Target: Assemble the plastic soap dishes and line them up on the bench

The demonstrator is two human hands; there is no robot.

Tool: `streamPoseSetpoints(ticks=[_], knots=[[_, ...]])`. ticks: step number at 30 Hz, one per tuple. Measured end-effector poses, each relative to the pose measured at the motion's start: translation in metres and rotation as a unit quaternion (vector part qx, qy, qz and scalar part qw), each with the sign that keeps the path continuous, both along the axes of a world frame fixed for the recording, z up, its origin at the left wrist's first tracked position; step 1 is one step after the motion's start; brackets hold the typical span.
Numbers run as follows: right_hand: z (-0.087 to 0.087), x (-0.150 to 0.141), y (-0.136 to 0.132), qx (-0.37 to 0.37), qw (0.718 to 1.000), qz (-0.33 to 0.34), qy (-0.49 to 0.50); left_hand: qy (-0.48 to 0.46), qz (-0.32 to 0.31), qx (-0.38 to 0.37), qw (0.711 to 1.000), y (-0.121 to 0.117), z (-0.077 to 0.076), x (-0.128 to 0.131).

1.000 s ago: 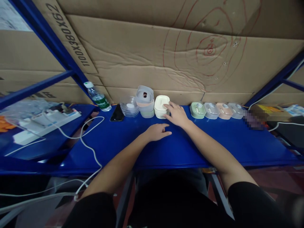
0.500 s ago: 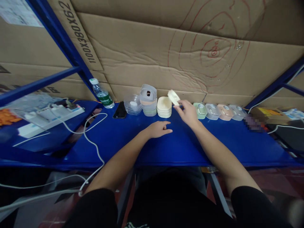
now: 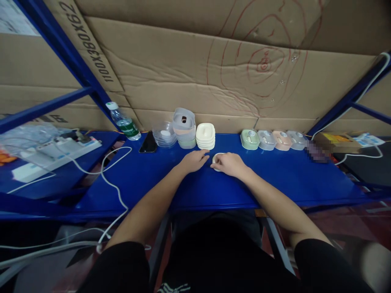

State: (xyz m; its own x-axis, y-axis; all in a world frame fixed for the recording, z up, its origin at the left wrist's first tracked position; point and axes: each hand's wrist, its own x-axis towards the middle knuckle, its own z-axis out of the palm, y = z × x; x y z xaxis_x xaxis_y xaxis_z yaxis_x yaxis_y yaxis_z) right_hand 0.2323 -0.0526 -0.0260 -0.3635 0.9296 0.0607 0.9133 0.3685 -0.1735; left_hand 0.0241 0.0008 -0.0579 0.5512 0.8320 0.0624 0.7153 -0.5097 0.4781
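The cream lid [image 3: 214,158] is at the middle of the desk [image 3: 275,179], between the front and back edges, partly hidden by the right hand [image 3: 231,164] that grips it. Whether its underside touches the desk or is just above it cannot be told. To handle it well here, a light hold on the rim seems best, with the lid level and the palm off its face so that the thin plastic does not flex. The stack of cream lids [image 3: 205,138] stands near the back edge, just beyond the left fingertips; a low, steady left wrist would help to avoid knocking it.

The right forearm comes over the front edge from the right and slants inward, the hand bent over the lid, with thumb and fingers clamped on it. The left forearm mirrors it from the left; the left hand [image 3: 194,161] is low over the desk, its fingers loosely extended toward the right, the thumb a little apart from them, with nothing visible in its grasp. The two hands are near each other but apart. Along the back edge, the stack of tubs [image 3: 184,130] stands left of the lids, and the row of lidded boxes [image 3: 249,140] well to the right.
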Motion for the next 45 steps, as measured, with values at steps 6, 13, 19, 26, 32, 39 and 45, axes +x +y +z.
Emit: streamPoseSetpoints(ticks=[6,13,19,26,32,39,45], knots=[[0.014,0.027,0.020,0.040,0.994,0.017,0.098,0.006,-0.020,-0.017,1.000,-0.006,-0.001,0.004],[-0.035,0.082,0.045,-0.008,0.989,-0.009,0.144,0.041,-0.034,0.009,0.999,-0.005,-0.007,0.007],[-0.052,0.090,0.043,-0.019,0.984,-0.004,0.175,0.040,-0.039,-0.003,0.998,-0.007,0.001,0.004],[-0.048,0.081,0.041,-0.021,0.989,-0.004,0.144,0.024,-0.061,0.015,0.998,-0.004,-0.002,-0.003],[-0.047,0.082,0.039,-0.023,0.991,-0.002,0.131,-0.086,0.109,0.206,0.969,0.006,0.021,-0.013],[-0.047,0.075,0.036,-0.017,0.992,0.002,0.129,-0.082,0.340,0.324,0.879,0.023,0.040,-0.037],[-0.051,0.075,0.036,-0.017,0.981,0.020,0.193,-0.083,0.315,0.292,0.899,0.034,0.027,-0.042]])
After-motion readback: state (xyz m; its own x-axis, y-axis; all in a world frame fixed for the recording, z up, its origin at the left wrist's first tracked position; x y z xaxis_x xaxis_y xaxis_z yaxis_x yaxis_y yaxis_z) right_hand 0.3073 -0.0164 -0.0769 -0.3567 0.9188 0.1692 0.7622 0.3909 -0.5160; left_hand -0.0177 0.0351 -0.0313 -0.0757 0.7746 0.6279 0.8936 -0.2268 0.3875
